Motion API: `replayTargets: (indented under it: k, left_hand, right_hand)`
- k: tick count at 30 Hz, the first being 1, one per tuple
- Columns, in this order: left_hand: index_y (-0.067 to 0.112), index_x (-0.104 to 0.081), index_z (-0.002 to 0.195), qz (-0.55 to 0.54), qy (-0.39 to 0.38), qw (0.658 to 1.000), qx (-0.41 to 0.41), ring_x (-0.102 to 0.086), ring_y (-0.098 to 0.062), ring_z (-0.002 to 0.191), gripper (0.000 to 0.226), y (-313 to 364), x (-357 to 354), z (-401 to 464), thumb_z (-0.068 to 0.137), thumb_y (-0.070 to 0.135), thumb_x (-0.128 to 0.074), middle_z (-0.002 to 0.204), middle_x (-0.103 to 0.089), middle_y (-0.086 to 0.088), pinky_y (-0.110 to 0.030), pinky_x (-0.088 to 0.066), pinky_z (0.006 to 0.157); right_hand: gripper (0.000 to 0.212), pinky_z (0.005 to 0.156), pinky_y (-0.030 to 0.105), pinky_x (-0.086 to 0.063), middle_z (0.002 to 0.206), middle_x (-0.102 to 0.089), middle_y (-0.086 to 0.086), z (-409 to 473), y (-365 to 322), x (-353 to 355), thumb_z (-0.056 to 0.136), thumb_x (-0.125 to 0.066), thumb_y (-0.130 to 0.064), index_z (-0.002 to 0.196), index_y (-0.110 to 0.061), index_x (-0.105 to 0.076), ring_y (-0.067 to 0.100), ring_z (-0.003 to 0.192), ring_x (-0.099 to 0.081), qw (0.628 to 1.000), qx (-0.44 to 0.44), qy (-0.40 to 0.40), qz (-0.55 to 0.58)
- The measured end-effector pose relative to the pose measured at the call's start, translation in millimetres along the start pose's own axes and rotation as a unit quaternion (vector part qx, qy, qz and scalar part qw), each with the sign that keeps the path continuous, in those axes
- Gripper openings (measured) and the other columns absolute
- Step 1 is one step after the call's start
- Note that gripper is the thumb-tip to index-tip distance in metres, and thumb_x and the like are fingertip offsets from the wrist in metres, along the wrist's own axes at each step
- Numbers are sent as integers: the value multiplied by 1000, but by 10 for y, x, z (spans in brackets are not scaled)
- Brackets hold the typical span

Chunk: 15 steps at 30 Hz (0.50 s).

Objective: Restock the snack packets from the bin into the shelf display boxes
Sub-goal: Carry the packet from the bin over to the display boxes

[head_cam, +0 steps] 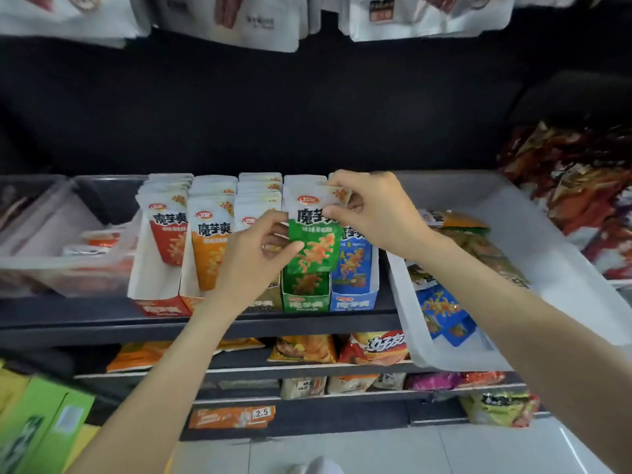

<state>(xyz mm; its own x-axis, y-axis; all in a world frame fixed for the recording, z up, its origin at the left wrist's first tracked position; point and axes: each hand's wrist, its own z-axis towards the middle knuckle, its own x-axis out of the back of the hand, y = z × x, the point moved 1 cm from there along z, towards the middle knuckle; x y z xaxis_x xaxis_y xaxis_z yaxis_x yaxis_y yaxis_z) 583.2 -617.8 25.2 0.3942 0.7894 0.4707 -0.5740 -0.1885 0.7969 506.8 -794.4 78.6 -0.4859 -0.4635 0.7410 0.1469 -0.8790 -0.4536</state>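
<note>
A green-and-white snack packet [314,244] stands upright above the green display box [305,299] on the shelf. My left hand [254,258] pinches its lower left side with thumb and fingers. Its upper right corner is pinched by my right hand [372,213]. Beside the green box stand a red box [160,307] and an orange-packet box [209,248] on the left, and a blue box [354,299] on the right, all holding packets. The white bin [533,234] sits on the shelf at the right with several loose packets [441,306] in it.
Clear plastic bins [51,261] stand on the shelf at the left. Lower shelves [307,371] carry chip bags and a price tag. White pouches [239,18] hang overhead. Red snack bags [581,186] pile at the far right. Green cartons [37,425] sit at the bottom left.
</note>
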Motion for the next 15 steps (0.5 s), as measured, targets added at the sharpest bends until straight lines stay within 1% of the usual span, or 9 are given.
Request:
replayTargets:
  k: [2,6,8,9,11,12,13,15]
  left_hand:
    - [21,-57,105,-5,7,1000,2,-59,14,78,30,-32,31,-23,81,12,-72,87,-60,21,-5,-46,66]
    - [23,-56,106,-8,28,999,15,-59,11,78,30,-111,105,14,82,13,-72,89,-61,20,-6,-46,66]
    - [23,-55,115,41,-3,999,34,-59,10,79,38,-185,91,36,82,18,-73,91,-61,19,-10,-49,74]
    - [22,-53,122,82,-21,996,40,-59,8,83,45,-236,69,40,82,22,-73,96,-62,16,-16,-50,81]
    - [22,-48,133,169,-33,984,38,-58,-5,100,57,-333,10,24,82,30,-73,115,-62,6,-25,-45,94]
    - [22,-45,136,194,-23,980,35,-54,-10,109,62,-364,-17,8,81,33,-73,124,-59,4,-28,-41,97]
    - [22,-43,138,201,-8,979,32,-52,-13,113,66,-384,-36,-9,81,34,-73,126,-57,3,-29,-39,97]
    - [23,-40,140,188,20,982,21,-52,-14,107,70,-402,-58,-25,79,33,-74,120,-57,4,-30,-41,93]
  right_hand:
    - [17,63,35,-50,69,-60,-8,37,-37,-50,84,-70,-23,94,-12,-62,11,63,-60,1000,2,10,-8]
    - [15,65,33,-52,72,-66,2,110,-106,-120,85,-69,-20,96,-13,-62,11,63,-61,1000,8,18,-12]
    - [17,65,35,-51,70,-64,6,141,-106,-164,85,-68,-18,100,-12,-62,17,64,-60,999,16,4,-46]
    - [18,65,36,-51,71,-64,7,157,-94,-188,86,-67,-18,102,-11,-62,21,66,-60,998,14,-4,-67]
    - [22,66,35,-49,71,-61,7,170,-63,-245,87,-65,-17,108,-9,-61,26,69,-61,995,-1,-26,-97]
    - [24,66,33,-48,71,-60,7,164,-53,-280,88,-64,-17,110,-8,-60,27,71,-61,993,-9,-46,-106]
    - [24,65,33,-48,71,-60,8,151,-46,-322,89,-63,-17,111,-8,-59,30,72,-62,991,-17,-74,-114]
    - [26,62,34,-46,78,-63,13,109,-37,-416,90,-59,-19,115,-10,-55,33,78,-62,978,-34,-138,-154]
